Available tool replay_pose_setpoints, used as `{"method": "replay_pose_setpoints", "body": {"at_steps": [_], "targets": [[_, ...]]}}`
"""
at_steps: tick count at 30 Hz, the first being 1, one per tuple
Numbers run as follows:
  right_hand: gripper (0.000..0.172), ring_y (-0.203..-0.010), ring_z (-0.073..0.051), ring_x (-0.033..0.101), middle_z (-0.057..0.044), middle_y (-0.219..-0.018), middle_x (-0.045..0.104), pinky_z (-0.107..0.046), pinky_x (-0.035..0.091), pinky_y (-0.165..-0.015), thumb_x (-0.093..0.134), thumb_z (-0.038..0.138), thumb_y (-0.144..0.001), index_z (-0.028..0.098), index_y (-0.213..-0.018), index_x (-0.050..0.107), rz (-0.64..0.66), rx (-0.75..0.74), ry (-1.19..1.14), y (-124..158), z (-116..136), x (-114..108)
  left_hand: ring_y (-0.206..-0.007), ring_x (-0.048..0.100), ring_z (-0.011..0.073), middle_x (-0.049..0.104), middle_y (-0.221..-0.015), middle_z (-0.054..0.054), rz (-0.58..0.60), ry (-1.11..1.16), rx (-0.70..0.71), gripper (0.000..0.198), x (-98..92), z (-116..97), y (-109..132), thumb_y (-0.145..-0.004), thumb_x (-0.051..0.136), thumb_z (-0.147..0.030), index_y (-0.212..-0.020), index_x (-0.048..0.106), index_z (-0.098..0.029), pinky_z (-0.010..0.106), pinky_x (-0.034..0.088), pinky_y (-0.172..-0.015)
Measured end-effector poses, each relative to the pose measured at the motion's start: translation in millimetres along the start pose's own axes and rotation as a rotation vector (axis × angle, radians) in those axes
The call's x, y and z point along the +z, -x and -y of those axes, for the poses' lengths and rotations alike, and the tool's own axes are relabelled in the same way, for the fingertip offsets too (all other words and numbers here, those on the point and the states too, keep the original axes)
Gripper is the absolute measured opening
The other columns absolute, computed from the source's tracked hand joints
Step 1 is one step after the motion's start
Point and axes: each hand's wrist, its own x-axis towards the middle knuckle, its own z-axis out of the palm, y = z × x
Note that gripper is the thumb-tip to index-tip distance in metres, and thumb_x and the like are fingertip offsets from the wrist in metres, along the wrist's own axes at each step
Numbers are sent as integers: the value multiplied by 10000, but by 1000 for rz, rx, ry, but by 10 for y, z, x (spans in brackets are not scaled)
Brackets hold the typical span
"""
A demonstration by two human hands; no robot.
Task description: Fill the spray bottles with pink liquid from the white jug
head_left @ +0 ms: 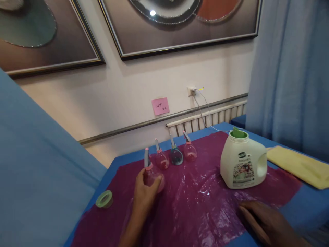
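My left hand [146, 192] is closed around a clear spray bottle [152, 175] with a pink collar and a grey trigger head, which stands on the purple plastic sheet [190, 206]. Just behind it are a spray bottle with red liquid [162, 160], one with dark teal liquid [177, 156] and another with pink liquid [190, 152]. At the lower right, my right hand [262, 218] lies low over the sheet's edge, fingers loosely stretched to the left, slightly blurred, with nothing visible in them. The cream jug [243, 164] stands beyond it.
A green cap [238, 132] sits in the jug's mouth. A green ring-shaped lid [104, 199] lies at the left. A folded yellow cloth [299, 164] is at the right on the blue table cover [303, 202]. Blue curtains [288, 79] hang on both sides; a radiator [205, 120] is behind.
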Motion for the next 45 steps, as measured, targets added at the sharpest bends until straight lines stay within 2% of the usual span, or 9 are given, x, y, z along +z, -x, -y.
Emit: {"method": "replay_pose_setpoints", "body": {"at_steps": [4,9,13,17,21,24,30,36,45], "targets": [[219,-729,-298,862,-90,-915,882,-360,715,-630,695,435,-1082,363,-1050,899,60,-5,-50,-146,131,-40,-1239,792,407,805,-1403,158,172,30,-100,730,219,-385,562,-730,980,-422,-1426,788,-309,586,619,-1123],[148,-776,-235,839,-46,-933,860,-326,686,-692,706,312,-1092,325,-1125,849,-62,-225,-99,-817,732,-4,-1290,776,411,801,-1397,143,231,90,-10,667,466,-501,914,-729,943,-341,-1383,819,-324,622,588,-1200],[190,-1009,-236,832,-55,-1113,858,-356,674,-887,739,257,-1072,277,-1258,772,-83,-296,-243,-1430,1198,329,-1390,735,418,774,-1452,144,238,75,28,648,591,-390,914,-776,935,-365,-1408,799,-320,647,548,-1257],[250,-1080,-230,795,-41,-1156,835,-354,624,-963,803,199,-985,259,-1222,751,47,-257,-408,-1729,1377,841,-1284,785,408,805,-1347,140,223,68,-6,570,624,-247,886,-829,953,-494,-1347,791,-319,588,639,-1132],[254,-1018,-206,769,0,-1065,804,-319,588,-934,817,124,-893,264,-1097,759,62,-114,-529,-1698,1357,1221,-1230,797,391,805,-1286,120,131,65,-4,525,626,-163,922,-839,934,-531,-1295,791,-313,550,659,-1091],[283,-993,-193,757,14,-1052,785,-302,582,-925,801,105,-854,275,-1076,761,33,-28,-602,-1581,1296,1322,-1218,792,375,793,-1294,115,117,40,62,486,652,-145,979,-845,897,-478,-1297,802,-326,541,667,-1086],[201,-938,-186,730,14,-1009,751,-297,587,-889,792,159,-888,278,-1038,733,19,15,-665,-1404,1178,1287,-1140,788,352,776,-1282,117,165,42,104,448,732,-95,1105,-854,848,-371,-1299,811,-335,489,688,-997],[148,-934,-201,763,-5,-1027,800,-323,617,-884,811,263,-959,286,-1100,773,68,60,-622,-1280,1120,1224,-1215,783,364,767,-1350,123,247,-19,135,540,672,-28,1147,-858,866,-275,-1387,786,-346,519,675,-1054],[432,-1064,-251,856,-57,-1174,878,-378,697,-983,884,362,-988,297,-1383,721,115,175,-611,-1165,1000,1132,-1218,769,307,742,-1349,119,331,-20,245,670,655,-149,1202,-886,815,-152,-1522,671,-307,473,676,-1045]]}}
